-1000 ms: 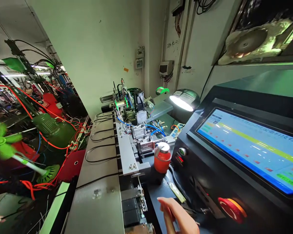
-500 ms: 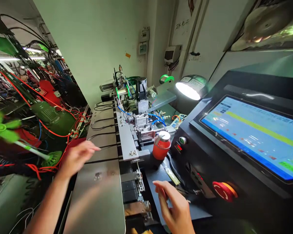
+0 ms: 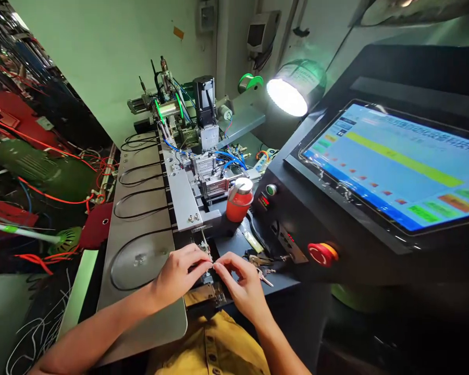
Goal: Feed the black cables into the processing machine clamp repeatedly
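My left hand (image 3: 183, 272) is pinched at the near end of the machine's metal rail, its fingertips meeting those of my right hand (image 3: 240, 278). What lies between the fingertips is too small to make out. Both hands are over the small metal clamps (image 3: 219, 294) at the rail's edge. Black cable loops (image 3: 115, 260) lie on the grey metal plate (image 3: 156, 325), the nearest loop running toward the rail beside my left hand.
Beyond my hands stands a red jar (image 3: 238, 203) with a metal lid. Keys (image 3: 264, 276) lie on the dark surface to the right, below a console with a red stop button (image 3: 321, 254) and a screen (image 3: 394, 166). A lit lamp (image 3: 289, 96) hangs behind.
My hands were apart, the left over the plate's far edge; now they meet at the rail's end. The view has tilted down, and a cable loop now lies on the near plate.
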A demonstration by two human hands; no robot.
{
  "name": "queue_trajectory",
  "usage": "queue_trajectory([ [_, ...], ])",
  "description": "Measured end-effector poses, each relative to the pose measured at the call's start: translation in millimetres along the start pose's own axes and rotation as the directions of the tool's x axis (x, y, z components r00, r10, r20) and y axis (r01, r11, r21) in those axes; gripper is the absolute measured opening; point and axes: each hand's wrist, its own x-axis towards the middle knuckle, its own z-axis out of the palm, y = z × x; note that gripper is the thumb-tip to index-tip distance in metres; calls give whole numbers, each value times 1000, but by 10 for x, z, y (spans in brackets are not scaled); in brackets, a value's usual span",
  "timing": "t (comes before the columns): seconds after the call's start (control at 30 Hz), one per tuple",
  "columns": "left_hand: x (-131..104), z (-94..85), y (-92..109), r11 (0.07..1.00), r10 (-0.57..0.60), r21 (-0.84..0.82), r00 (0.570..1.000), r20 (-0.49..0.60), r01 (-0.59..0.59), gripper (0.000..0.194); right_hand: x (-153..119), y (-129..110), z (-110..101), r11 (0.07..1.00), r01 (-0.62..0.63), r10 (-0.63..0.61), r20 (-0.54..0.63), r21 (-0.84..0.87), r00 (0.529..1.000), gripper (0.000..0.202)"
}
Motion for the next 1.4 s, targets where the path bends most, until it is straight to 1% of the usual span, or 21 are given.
queue_trajectory([
  [0.07,17,-37,18,996,46,77,999,21,-48,22,15,-13,-44,999,-23,22,52,26,998,28],
  [0.13,28,-60,50,996,62,68,998,28,-64,21,29,-28,-66,997,-42,34,103,72,994,29],
  [0.17,30,-61,69,998,56,36,998,15,-57,21,33,-36,-56,994,-38,29,90,99,996,29],
  [0.2,31,-54,89,999,37,-6,999,-7,-37,20,33,-45,-29,992,-21,16,44,125,999,28],
  [0.27,26,-16,127,994,-29,-111,998,-57,23,21,25,-66,68,985,42,-24,-111,168,994,25],
  [0.33,14,41,157,968,-108,-236,992,-70,89,23,7,-89,194,974,127,-73,-267,190,961,23],
  [0.37,6,71,167,948,-141,-297,988,-63,116,24,-2,-100,255,968,163,-96,-319,191,943,22],
  [0.47,-19,137,180,890,-199,-426,979,-37,164,25,-24,-126,395,956,227,-134,-411,186,902,22],
  [0.53,-27,154,179,875,-205,-455,978,-38,166,24,-29,-132,440,949,238,-126,-443,207,887,22],
  [0.6,-24,151,179,874,-203,-459,978,-44,160,24,-27,-129,445,943,227,-96,-456,242,885,23],
  [0.67,-12,135,182,878,-206,-450,978,-43,165,24,-18,-122,410,946,176,-50,-414,271,909,26],
  [0.77,14,96,187,900,-213,-398,976,-38,180,25,-5,-111,298,962,49,28,-274,268,961,28],
  [0.8,22,79,182,915,-207,-361,977,-41,179,26,-5,-106,252,967,22,40,-238,255,970,29],
  [0.87,36,43,154,951,-184,-265,981,-62,161,26,-15,-91,159,977,8,38,-209,214,977,28],
  [0.97,63,-15,58,982,-160,-113,983,-89,150,27,-40,-54,39,987,15,23,-232,158,972,26],
  [1.03,89,-44,-23,982,-189,-44,979,-71,186,27,-52,-28,-20,989,4,36,-272,148,962,24],
  [1.13,133,-55,-110,968,-250,4,968,-20,250,27,-51,-5,-68,988,-11,62,-325,155,944,22],
  [1.2,157,-41,-128,964,-264,26,965,-7,264,27,-42,1,-76,987,-18,71,-333,158,940,22],
  [1.4,173,9,-100,953,-280,110,960,-18,281,26,-35,40,-50,988,-46,89,-309,146,947,21],
])
